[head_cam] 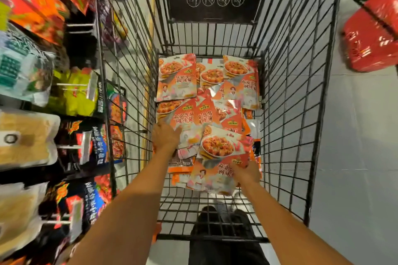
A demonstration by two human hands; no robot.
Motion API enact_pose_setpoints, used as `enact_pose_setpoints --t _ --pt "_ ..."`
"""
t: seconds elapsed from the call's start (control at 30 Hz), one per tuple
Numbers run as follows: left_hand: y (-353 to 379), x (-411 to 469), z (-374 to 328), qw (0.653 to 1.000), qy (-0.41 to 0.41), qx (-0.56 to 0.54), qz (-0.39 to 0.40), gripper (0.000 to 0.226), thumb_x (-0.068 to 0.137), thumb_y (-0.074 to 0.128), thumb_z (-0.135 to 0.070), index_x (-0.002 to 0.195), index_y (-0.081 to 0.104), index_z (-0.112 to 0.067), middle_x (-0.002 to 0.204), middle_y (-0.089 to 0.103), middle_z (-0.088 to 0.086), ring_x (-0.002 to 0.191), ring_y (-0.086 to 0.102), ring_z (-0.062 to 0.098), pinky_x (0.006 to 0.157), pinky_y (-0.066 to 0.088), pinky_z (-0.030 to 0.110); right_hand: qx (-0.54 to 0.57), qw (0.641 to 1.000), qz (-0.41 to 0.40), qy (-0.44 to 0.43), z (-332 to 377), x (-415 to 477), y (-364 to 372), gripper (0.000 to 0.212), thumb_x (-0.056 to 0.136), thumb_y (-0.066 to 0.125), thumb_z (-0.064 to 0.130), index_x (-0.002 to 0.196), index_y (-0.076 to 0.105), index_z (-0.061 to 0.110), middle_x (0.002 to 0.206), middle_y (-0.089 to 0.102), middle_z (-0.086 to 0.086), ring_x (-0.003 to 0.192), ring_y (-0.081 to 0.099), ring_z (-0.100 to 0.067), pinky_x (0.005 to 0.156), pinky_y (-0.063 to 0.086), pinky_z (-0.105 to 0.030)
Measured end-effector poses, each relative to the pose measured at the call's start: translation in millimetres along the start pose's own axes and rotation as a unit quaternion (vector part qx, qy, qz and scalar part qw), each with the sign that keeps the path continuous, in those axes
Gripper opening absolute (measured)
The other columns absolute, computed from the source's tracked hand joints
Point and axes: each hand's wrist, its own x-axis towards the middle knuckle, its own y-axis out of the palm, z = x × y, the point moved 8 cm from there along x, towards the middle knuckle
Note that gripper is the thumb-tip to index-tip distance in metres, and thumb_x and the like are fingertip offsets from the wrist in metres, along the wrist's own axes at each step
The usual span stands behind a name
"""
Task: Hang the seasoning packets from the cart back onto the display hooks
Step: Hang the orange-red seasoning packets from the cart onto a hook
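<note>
Head view: seasoning packets lie heaped on the floor of the cart. The right hand grips the nearest packet by its edge. The left hand rests on the heap by the cart's left wall, grasp unclear. The slick, overlapping packets could slide off when one is lifted.

Bright, even overhead shop light. The wide lens bows the cart's wire sides outward near the edges. Glare glints off the glossy seasoning packets, which are fairly sharp. Hanging packets at left and a red basket at right are motion-blurred.
</note>
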Motion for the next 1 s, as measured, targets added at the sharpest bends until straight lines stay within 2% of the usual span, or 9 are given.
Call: enact_pose_setpoints --t 0.13,0.33,0.5,0.63,0.73,0.8,0.87,0.93,1.0 --pt "2.4 -5.7 -0.4 1.0 0.008 0.017 -0.007 0.067 0.09 0.061 -0.035 0.142 0.032 -0.004 0.144 0.035 0.02 0.134 0.028 0.035 0.107 0.032 0.046 -0.008 0.998 -0.061 0.013 -2.9 -1.2 -11.0 0.021 0.086 0.068 0.015 0.103 0.065 0.002 0.106 0.067 -0.019 0.096 0.064 -0.033 0.079 0.053 -0.039" --pt "8.2 -26.0 14.1 0.999 0.041 0.02 0.005 0.069 0.081 0.073 -0.029 0.136 0.038 -0.006 0.142 0.037 0.016 0.133 0.032 0.032 0.105 0.033 0.045 0.113 0.989 -0.1 0.011 15.6 0.3 -29.0 0.017 0.094 0.056 0.018 0.101 0.053 0.003 0.105 0.061 -0.019 0.089 0.057 -0.029 0.071 0.043 -0.034" --pt "7.7 -19.7 17.6 0.999 0.008 -0.024 0.033 0.091 0.071 0.082 -0.026 0.142 0.028 -0.006 0.143 0.037 0.018 0.134 0.033 0.035 0.105 0.035 0.049 0.138 0.988 -0.072 0.012 24.3 7.3 -27.8 0.031 0.094 0.058 0.023 0.114 0.053 0.0 0.109 0.063 -0.02 0.094 0.06 -0.03 0.07 0.046 -0.03" --pt "0.1 -17.5 19.3 1.0 -0.016 -0.015 0.005 0.099 0.066 0.085 -0.028 0.143 0.026 -0.007 0.141 0.037 0.021 0.133 0.032 0.036 0.105 0.035 0.046 0.167 0.986 0.003 0.027 15.2 3.0 -24.5 0.032 0.078 0.076 0.008 0.105 0.06 0.001 0.087 0.064 -0.007 0.066 0.058 -0.011 0.037 0.044 -0.013" --pt "-8.5 -19.3 24.5 0.997 -0.026 -0.063 -0.04 0.093 0.066 0.086 -0.025 0.139 0.033 -0.003 0.138 0.042 0.02 0.13 0.037 0.033 0.1 0.039 0.041 0.14 0.988 0.045 0.044 5.5 -0.1 -21.7 0.031 0.072 0.079 0.002 0.099 0.064 0.004 0.09 0.065 -0.008 0.067 0.063 -0.015 0.04 0.047 -0.019" --pt "-10.7 -20.4 27.2 0.992 -0.041 -0.111 -0.049 0.078 0.065 0.086 -0.024 0.128 0.047 0.0 0.125 0.055 0.016 0.116 0.051 0.03 0.081 0.047 0.036 0.151 0.986 0.05 0.045 2.8 0.7 -21.9 0.023 0.072 0.079 0.002 0.091 0.066 0.006 0.089 0.067 -0.01 0.065 0.064 -0.015 0.042 0.048 -0.021" --pt "-12.1 -23.3 26.4 0.984 -0.046 -0.166 -0.046 0.054 0.063 0.088 -0.023 0.104 0.061 0.001 0.098 0.063 0.011 0.088 0.057 0.024 0.057 0.041 0.026 0.159 0.985 0.055 0.037 5.2 0.9 -22.2 0.015 0.074 0.078 0.003 0.081 0.065 0.009 0.083 0.068 -0.009 0.062 0.064 -0.014 0.042 0.048 -0.021" --pt "-11.4 -24.6 28.6 0.969 -0.067 -0.235 -0.031 0.04 0.06 0.089 -0.017 0.085 0.061 -0.002 0.083 0.063 0.012 0.071 0.056 0.022 0.049 0.039 0.023 0.179 0.981 0.063 0.039 8.1 -1.7 -22.1 0.014 0.079 0.074 0.006 0.078 0.063 0.014 0.075 0.067 -0.004 0.054 0.064 -0.011 0.036 0.046 -0.019" --pt "-4.9 -26.2 27.9 0.941 -0.073 -0.33 0.025 0.036 0.062 0.085 -0.002 0.088 0.059 0.002 0.084 0.062 0.021 0.053 0.056 0.023 0.046 0.047 0.027 0.183 0.979 0.073 0.043 10.0 -5.4 -22.6 0.012 0.084 0.071 0.011 0.079 0.061 0.017 0.071 0.066 0.0 0.048 0.064 -0.008 0.034 0.045 -0.019"
